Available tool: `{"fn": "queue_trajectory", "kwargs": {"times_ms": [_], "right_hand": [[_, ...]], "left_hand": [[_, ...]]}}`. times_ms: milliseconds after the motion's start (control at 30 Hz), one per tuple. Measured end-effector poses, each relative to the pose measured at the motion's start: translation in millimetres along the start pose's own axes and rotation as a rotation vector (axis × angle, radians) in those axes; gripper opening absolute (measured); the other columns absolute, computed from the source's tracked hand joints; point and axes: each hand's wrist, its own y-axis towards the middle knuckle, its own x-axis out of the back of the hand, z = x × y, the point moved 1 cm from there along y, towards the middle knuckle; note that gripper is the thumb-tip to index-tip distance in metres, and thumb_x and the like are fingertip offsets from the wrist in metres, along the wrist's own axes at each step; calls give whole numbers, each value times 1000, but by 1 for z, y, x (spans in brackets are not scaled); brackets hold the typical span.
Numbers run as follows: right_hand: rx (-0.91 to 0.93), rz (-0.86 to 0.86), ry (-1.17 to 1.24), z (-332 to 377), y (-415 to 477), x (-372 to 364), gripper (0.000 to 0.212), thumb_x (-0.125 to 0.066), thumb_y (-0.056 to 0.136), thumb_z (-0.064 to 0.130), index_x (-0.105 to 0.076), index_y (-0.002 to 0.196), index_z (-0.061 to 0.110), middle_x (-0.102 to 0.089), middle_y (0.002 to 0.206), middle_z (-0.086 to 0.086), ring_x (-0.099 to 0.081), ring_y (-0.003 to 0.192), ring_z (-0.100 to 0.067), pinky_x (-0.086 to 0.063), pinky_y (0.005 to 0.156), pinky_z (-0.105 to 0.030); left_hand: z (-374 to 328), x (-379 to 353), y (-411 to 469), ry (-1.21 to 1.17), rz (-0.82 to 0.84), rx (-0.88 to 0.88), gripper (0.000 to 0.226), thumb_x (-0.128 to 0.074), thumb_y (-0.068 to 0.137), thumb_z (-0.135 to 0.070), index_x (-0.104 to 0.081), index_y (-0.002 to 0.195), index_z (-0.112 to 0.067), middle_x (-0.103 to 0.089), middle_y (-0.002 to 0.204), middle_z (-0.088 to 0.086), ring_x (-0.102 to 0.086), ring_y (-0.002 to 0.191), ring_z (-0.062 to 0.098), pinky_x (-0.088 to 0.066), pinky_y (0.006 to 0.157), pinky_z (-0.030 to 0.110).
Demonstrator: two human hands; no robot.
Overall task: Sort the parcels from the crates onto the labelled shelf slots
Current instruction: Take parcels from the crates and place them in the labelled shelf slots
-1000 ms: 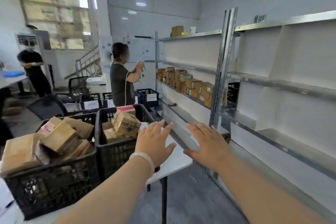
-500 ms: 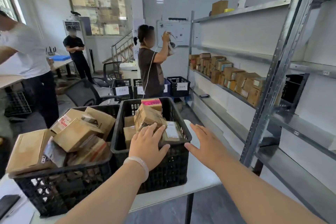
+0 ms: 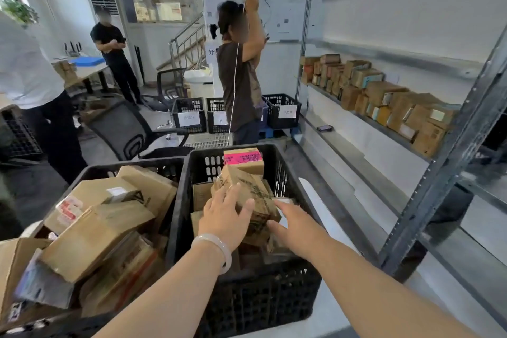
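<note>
Two black plastic crates stand on a white table in front of me. The right crate [image 3: 285, 299] holds several cardboard parcels, one with a pink label [image 3: 242, 159] at its far side. My left hand [image 3: 226, 218] lies with straight fingers on the left face of a taped brown parcel [image 3: 248, 189] atop that pile. My right hand [image 3: 295, 226] reaches in with straight fingers beside the parcel's near right corner; contact is unclear. The left crate [image 3: 82, 178] is heaped with bigger brown boxes. A metal shelf rack [image 3: 450, 156] stands at the right.
A row of sorted parcels [image 3: 384, 96] lines the rack's middle shelf. A person [image 3: 241, 82] stands just beyond the crates, with two more people at the left. An office chair [image 3: 129, 132] and labelled floor crates [image 3: 189, 115] lie behind.
The view has swung left and closer to the crates. Both hands have moved forward from above the crate's near rim into the right crate, to either side of the taped parcel.
</note>
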Motion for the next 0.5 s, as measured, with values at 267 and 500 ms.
{"fn": "queue_trajectory", "kwargs": {"times_ms": [267, 500], "right_hand": [[-200, 119, 163, -15, 47, -10, 52, -37, 96, 55, -39, 144, 34, -54, 135, 4, -53, 105, -14, -42, 68, -18], [-217, 37, 527, -6, 61, 0, 38, -33, 101, 42, -56, 128, 29, -57, 122, 9, -52, 114, -13, -45, 101, -41]], "left_hand": [[9, -10, 19, -234, -20, 135, 57, -49, 93, -54, -28, 146, -50, -34, 152, -8, -40, 135, 19, -40, 108, 39], [3, 5, 16, -560, -160, 198, 52, -56, 97, -29, -39, 142, -46, -53, 137, -16, -55, 120, 7, -51, 91, 24]]}}
